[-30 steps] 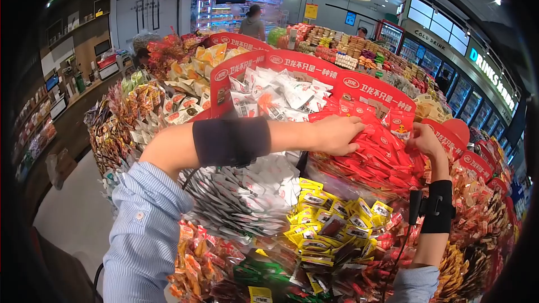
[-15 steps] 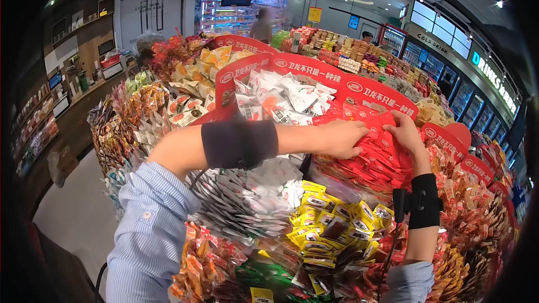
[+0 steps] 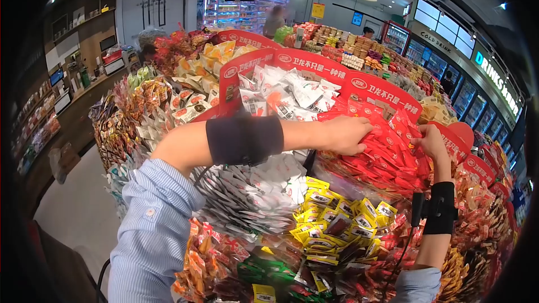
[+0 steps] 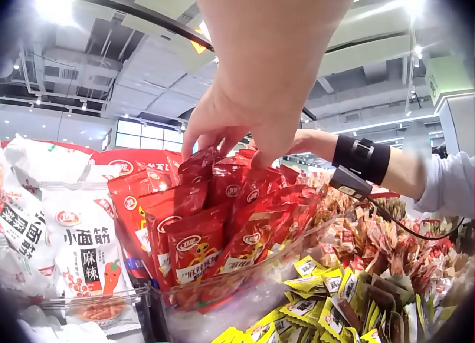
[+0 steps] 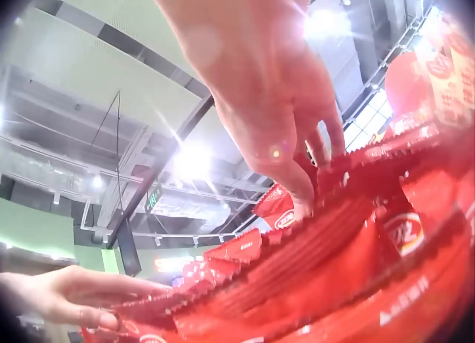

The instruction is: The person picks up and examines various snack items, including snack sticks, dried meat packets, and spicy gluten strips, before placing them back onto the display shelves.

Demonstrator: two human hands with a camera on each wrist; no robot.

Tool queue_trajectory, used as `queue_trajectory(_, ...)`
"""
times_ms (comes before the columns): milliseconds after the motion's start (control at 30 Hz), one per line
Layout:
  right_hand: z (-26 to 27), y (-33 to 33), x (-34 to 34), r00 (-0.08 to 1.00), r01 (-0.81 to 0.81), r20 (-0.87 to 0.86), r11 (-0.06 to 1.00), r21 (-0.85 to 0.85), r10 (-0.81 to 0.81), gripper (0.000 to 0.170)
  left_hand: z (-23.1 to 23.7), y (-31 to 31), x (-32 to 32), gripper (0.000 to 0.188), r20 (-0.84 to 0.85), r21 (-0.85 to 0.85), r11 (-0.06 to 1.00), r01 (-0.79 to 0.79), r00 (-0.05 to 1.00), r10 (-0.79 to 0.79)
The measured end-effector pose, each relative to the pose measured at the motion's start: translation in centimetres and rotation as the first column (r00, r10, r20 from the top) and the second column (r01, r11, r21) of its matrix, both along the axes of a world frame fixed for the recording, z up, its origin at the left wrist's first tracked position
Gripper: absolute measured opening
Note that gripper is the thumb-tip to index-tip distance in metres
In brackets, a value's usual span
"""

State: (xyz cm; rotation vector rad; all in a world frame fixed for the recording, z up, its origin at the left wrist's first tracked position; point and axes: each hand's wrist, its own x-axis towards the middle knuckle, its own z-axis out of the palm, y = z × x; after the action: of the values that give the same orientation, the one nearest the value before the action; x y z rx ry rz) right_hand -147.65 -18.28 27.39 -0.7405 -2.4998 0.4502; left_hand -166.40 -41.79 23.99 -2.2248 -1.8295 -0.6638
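Red snack packets stand packed upright in a clear bin. My left hand reaches across from the left and rests on the tops of these packets. In the left wrist view its fingers slant down over them, with the thumb spread to the right. At the bin's right side my right hand points down among the packets. The right wrist view shows its thumb against a red packet, with the fingertips hidden behind packet edges; I cannot tell whether they pinch one.
White packets fill the bin to the left, and silver-white ones lie nearer. Yellow packets are heaped in front. A curved red sign board stands behind the red packets. Orange-red packets crowd the right side.
My right hand moved inward over the red packets half a second ago, and is now back at the right side. The left hand stays on the packets.
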Motion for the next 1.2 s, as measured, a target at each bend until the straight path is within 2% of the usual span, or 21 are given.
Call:
queue_trajectory(33, -1.0, 0.7, -0.5, 0.997, -0.045, -0.067, 0.999, 0.006, 0.046, 0.019, -0.3, 0.1, -0.1, 0.043, -0.021, 0.062, 0.998, 0.005, 1.000, -0.004)
queue_trajectory(133, -1.4, 1.0, -1.0, 0.998, 0.003, 0.054, 0.998, 0.065, -0.006, 0.017, -0.6, -0.2, -0.4, 0.042, -0.046, 0.222, 0.975, 0.000, 0.999, 0.010)
queue_trajectory(200, -0.6, -1.9, -0.5, 0.973, 0.003, -0.227, 0.985, 0.170, 0.036, 0.018, 1.7, -1.4, -1.3, 0.041, -0.022, 0.280, 0.959, -0.034, 0.999, 0.041)
queue_trajectory(233, 0.1, -4.1, 0.0, 0.931, 0.017, -0.360, 0.975, 0.220, 0.066, 0.019, 3.1, -2.0, -2.7, 0.038, -0.048, 0.304, 0.949, -0.087, 0.993, 0.106)
queue_trajectory(333, 0.9, -8.1, 1.7, 0.863, 0.040, -0.501, 0.982, 0.182, 0.058, 0.023, 5.6, -3.2, -9.0, 0.034, -0.144, 0.317, 0.905, -0.284, 0.929, 0.342)
queue_trajectory(400, 0.8, -11.1, 2.4, 0.871, -0.054, -0.473, 0.984, 0.172, 0.130, 0.024, 4.7, -2.8, -13.3, 0.037, -0.306, 0.163, 0.891, -0.424, 0.837, 0.454)
queue_trajectory(500, 0.0, -15.6, 2.1, 0.883, -0.172, -0.408, 0.969, 0.178, 0.231, 0.027, 1.1, -2.4, -16.9, 0.035, -0.432, 0.254, 0.894, -0.369, 0.784, 0.446)
queue_trajectory(600, -0.9, -20.2, 2.0, 0.910, -0.241, -0.323, 0.966, 0.093, 0.258, 0.035, 0.3, -2.0, -16.9, 0.034, -0.476, 0.160, 0.881, -0.445, 0.748, 0.464)
queue_trajectory(733, -2.8, -23.3, 2.5, 0.877, -0.390, -0.209, 0.894, 0.222, 0.434, 0.041, 1.1, -2.4, -16.5, 0.032, -0.455, 0.204, 0.876, -0.436, 0.750, 0.480)
queue_trajectory(800, -3.3, -24.7, 2.9, 0.884, -0.413, -0.153, 0.892, 0.184, 0.441, 0.041, 2.2, -2.7, -16.7, 0.031, -0.401, 0.278, 0.867, -0.414, 0.770, 0.496)
queue_trajectory(900, -4.2, -26.3, 3.7, 0.868, -0.453, -0.191, 0.888, 0.075, 0.459, 0.040, 5.3, -6.3, -12.5, 0.032, -0.098, 0.398, 0.828, -0.395, 0.879, 0.466)
queue_trajectory(933, -4.6, -26.7, 4.0, 0.856, -0.474, -0.216, 0.880, 0.030, 0.469, 0.040, 5.5, -7.3, -11.7, 0.033, 0.131, 0.380, 0.874, -0.303, 0.953, 0.274)
queue_trajectory(967, -5.5, -26.5, 4.2, 0.845, -0.489, -0.210, 0.870, 0.063, 0.491, 0.039, 5.3, -8.4, -10.9, 0.033, 0.353, 0.386, 0.899, -0.205, 0.934, 0.062)
queue_trajectory(1000, -5.9, -26.9, 4.5, 0.846, -0.503, -0.235, 0.863, -0.054, 0.478, 0.039, 5.1, -9.7, -10.1, 0.034, 0.544, 0.418, 0.902, -0.111, 0.825, -0.151)
queue_trajectory(1033, -6.3, -27.5, 4.8, 0.848, -0.513, -0.256, 0.842, -0.170, 0.465, 0.038, 4.8, -11.4, -8.8, 0.034, 0.686, 0.363, 0.927, -0.097, 0.700, -0.196)
queue_trajectory(1067, -6.6, -27.9, 5.0, 0.850, -0.519, -0.275, 0.807, -0.282, 0.450, 0.038, 5.1, -14.0, -6.4, 0.031, 0.808, 0.187, 0.970, -0.152, 0.585, -0.064)
queue_trajectory(1133, -8.1, -28.2, 4.7, 0.815, -0.579, -0.339, 0.684, -0.445, 0.469, 0.034, 2.9, -16.7, -5.4, 0.033, 0.920, 0.109, 0.988, -0.110, 0.388, -0.058)
queue_trajectory(1200, -9.5, -28.7, 4.1, 0.750, -0.661, -0.458, 0.508, -0.552, 0.478, 0.033, 0.5, -18.9, -3.6, 0.039, 0.959, 0.229, 0.966, 0.124, 0.139, -0.245)
